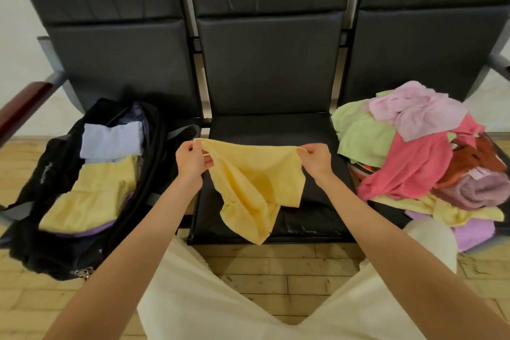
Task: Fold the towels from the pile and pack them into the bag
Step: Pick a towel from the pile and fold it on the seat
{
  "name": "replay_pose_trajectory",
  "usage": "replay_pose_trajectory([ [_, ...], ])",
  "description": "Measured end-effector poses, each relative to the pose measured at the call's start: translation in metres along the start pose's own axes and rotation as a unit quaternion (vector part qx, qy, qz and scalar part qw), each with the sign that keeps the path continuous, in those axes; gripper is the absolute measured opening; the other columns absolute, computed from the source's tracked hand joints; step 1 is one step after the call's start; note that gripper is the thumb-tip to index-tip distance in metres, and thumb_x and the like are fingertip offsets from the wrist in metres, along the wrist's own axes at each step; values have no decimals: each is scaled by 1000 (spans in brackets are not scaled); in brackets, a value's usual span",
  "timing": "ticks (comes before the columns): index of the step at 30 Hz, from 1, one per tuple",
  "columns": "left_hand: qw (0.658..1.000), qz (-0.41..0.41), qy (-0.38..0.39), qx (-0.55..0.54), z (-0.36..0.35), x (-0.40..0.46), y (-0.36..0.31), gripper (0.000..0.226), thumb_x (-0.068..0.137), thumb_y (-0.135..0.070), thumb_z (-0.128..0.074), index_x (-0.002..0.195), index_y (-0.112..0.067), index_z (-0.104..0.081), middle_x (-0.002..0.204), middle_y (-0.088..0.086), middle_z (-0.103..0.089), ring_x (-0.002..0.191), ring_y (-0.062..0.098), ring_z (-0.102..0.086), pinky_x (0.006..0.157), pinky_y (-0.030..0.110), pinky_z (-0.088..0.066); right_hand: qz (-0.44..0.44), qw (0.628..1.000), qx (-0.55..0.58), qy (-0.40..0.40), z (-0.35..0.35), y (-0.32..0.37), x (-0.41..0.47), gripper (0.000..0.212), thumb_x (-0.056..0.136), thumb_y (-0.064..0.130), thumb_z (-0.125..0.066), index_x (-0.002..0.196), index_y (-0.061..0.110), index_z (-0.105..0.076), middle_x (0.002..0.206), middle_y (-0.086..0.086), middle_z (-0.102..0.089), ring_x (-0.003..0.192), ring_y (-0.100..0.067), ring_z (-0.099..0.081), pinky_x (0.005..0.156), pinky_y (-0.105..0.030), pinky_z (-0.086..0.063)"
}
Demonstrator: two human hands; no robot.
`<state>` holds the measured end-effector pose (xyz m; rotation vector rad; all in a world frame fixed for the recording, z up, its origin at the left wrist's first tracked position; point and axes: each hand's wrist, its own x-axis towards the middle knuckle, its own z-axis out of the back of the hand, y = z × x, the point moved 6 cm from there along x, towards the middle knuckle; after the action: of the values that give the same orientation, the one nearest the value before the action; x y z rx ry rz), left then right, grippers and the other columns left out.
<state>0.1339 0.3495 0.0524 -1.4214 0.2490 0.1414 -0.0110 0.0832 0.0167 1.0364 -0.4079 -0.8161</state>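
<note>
A yellow towel [255, 185] hangs by its top edge over the middle black seat [317, 218]. My left hand [191, 160] pinches its left corner and my right hand [316, 159] pinches its right corner; the lower part droops crumpled past the seat's front edge. On the left seat lies an open black bag [58, 157] holding a folded pale blue towel [111, 142] and a folded yellow towel [91, 199] over a purple one. The pile of towels [414, 157] sits on the right seat: green, pink, light pink, rust, yellow, lilac.
Three joined black padded seats with tall backs [267, 63] face me. A dark wooden armrest [24, 105] juts out at the far left. My knees in cream trousers [193, 298] fill the foreground above a light wood floor [276, 270].
</note>
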Motion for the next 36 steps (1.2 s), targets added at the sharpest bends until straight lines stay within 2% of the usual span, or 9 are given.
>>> replay_pose_trajectory([
  [2, 1000, 2, -19, -8, 8, 6, 2, 22, 102, -21, -39, 113, -9, -54, 93, 5, -58, 83, 17, -61, 72, 32, -54, 117, 990, -83, -7, -12, 19, -14, 31, 88, 4, -55, 62, 16, -67, 61, 1, -51, 62, -8, -44, 61, -28, -36],
  [4, 999, 1, -45, -3, 18, 11, 5, 20, 101, -21, -41, 110, -11, -55, 90, 0, -54, 82, 14, -56, 76, 32, -49, 185, 971, -148, 35, -30, 19, -39, 19, 93, 13, -52, 94, 15, -71, 87, 1, -54, 77, -10, -49, 68, -27, -40],
  [7, 998, -11, -52, 16, 26, 11, 10, 22, 99, -19, -44, 111, -9, -60, 89, -2, -56, 76, 8, -54, 68, 24, -47, 269, 913, -251, 175, -61, -4, -84, 24, 97, 15, -45, 120, 17, -51, 106, -2, -50, 80, -18, -53, 66, -31, -46],
  [10, 999, -14, -37, 29, 29, 8, 16, 23, 97, -16, -46, 110, -7, -63, 83, -3, -57, 71, 7, -55, 59, 19, -46, 333, 841, -329, 272, -83, -32, -116, 19, 92, 6, -50, 108, 15, -52, 104, -3, -44, 68, -17, -43, 53, -25, -36],
  [12, 999, -12, -32, 36, 32, 6, 19, 23, 97, -15, -46, 110, -7, -63, 82, -3, -57, 70, 7, -55, 57, 18, -45, 318, 816, -370, 309, -94, -48, -124, 13, 91, 7, -51, 98, 16, -58, 106, -1, -45, 71, -14, -43, 57, -25, -38],
  [20, 998, -27, -10, 52, 36, 2, 14, 23, 97, -14, -45, 111, -9, -62, 84, -6, -54, 73, 4, -51, 59, 17, -41, 291, 791, -416, 342, -113, -64, -134, 26, 91, 9, -53, 115, 11, -62, 117, -2, -47, 80, -13, -43, 66, -22, -33],
  [28, 998, -21, -6, 53, 41, 0, 13, 22, 98, -14, -46, 112, -12, -62, 85, -6, -54, 74, 4, -52, 59, 17, -42, 289, 764, -477, 323, -128, -67, -139, 28, 88, 16, -62, 114, 5, -58, 122, -6, -44, 97, -21, -52, 84, -31, -51],
  [32, 999, -14, -10, 45, 49, 0, 14, 20, 96, -12, -48, 108, -11, -64, 83, -5, -56, 73, 5, -53, 60, 19, -44, 287, 768, -482, 310, -132, -66, -139, 26, 91, 12, -57, 115, 3, -57, 121, -8, -44, 94, -21, -51, 79, -30, -46],
  [36, 999, -7, -29, 34, 61, -1, 16, 15, 97, -12, -48, 103, -13, -62, 81, -8, -53, 72, 3, -50, 59, 18, -42, 271, 786, -461, 310, -122, -62, -134, 16, 91, 17, -53, 103, 9, -60, 110, -4, -46, 82, -14, -44, 69, -26, -42],
])
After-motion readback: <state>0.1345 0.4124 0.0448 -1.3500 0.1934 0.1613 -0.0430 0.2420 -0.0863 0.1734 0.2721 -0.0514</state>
